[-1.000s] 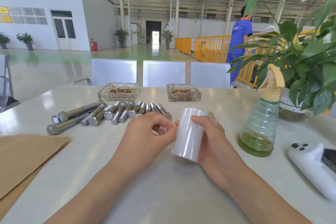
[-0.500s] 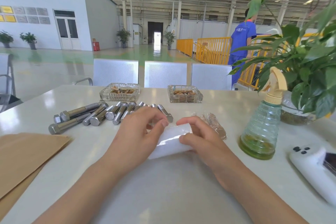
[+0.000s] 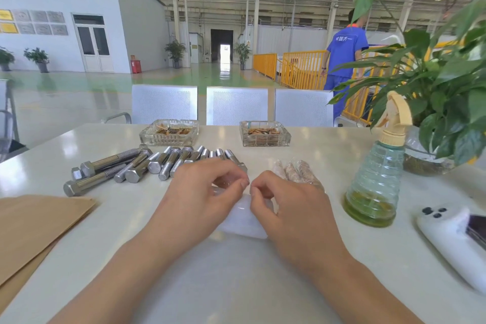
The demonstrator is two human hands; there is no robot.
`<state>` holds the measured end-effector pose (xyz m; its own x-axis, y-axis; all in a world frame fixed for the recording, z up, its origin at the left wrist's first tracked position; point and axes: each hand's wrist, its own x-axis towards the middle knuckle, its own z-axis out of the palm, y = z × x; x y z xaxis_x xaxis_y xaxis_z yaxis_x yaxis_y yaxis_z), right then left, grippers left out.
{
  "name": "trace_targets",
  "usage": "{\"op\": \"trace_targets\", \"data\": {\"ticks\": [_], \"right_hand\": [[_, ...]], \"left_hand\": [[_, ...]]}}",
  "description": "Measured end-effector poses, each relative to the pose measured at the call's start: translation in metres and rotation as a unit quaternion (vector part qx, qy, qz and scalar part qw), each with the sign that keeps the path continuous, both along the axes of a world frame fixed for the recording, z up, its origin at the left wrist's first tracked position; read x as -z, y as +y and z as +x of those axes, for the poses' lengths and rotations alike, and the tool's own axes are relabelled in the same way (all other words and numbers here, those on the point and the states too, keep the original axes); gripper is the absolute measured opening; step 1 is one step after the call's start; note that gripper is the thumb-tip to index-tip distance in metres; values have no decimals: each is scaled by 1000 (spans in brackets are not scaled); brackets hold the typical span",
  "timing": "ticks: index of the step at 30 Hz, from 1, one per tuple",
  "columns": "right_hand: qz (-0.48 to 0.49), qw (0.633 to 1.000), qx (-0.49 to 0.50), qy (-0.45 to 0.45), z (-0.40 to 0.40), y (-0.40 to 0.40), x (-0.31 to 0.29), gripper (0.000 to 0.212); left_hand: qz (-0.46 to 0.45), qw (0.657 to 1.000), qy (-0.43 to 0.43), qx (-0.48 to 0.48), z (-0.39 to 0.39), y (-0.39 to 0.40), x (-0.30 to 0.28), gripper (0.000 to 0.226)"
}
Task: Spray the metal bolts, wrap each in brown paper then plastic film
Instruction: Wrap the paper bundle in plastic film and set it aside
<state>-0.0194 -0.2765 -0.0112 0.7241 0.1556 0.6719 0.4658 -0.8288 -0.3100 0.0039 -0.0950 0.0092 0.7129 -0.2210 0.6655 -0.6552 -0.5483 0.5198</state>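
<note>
**Picking at the film roll edge**

I am holding the roll of plastic film (image 3: 243, 221) flat on the white table (image 3: 236, 284) between both hands. My left hand (image 3: 202, 200) is curling over the roll's left end, thumb and forefinger pinched together at its top. My right hand (image 3: 286, 208) is gripping the right end, fingertips (image 3: 256, 187) pinching at the same spot, nearly touching the left ones.

The bare metal bolts (image 3: 147, 166) are lying in a row just beyond my left hand. Three wrapped bolts (image 3: 294, 172) are lying just past my right hand. Brown paper sheets (image 3: 34, 223) are sitting at the left edge. The spray bottle (image 3: 376, 179) is standing upright to the right, beside a potted plant (image 3: 441, 92).
</note>
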Motion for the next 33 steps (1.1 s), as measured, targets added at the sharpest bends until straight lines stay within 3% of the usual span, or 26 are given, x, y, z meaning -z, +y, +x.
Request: {"op": "trace_targets", "data": {"ticks": [3,7,11,14,18,21,25,28,33], "right_hand": [[-14,1000,6,-14,1,-1,-2,19],[16,998,-24,50,4,-4,-4,13],[117,986,-65,95,6,0,-7,18],[164,973,-76,140,9,4,-4,19],[317,922,-95,202,12,8,-4,23],[411,868,-120,250,14,8,-7,17],[442,849,-129,259,15,9,-9,10],[429,855,-155,245,13,8,-10,11],[352,906,-140,190,13,5,-3,46]], "left_hand": [[-58,998,26,-6,0,2,-3,18],[-88,991,103,12,4,2,-2,12],[-159,959,218,91,9,8,-4,1],[-200,938,263,108,13,12,-2,10],[-253,913,298,116,19,15,-2,9],[-252,924,270,98,19,14,0,13],[-219,951,209,64,22,6,0,16],[-165,973,160,37,25,-1,2,21],[-91,991,93,-21,31,-4,7,13]]}}
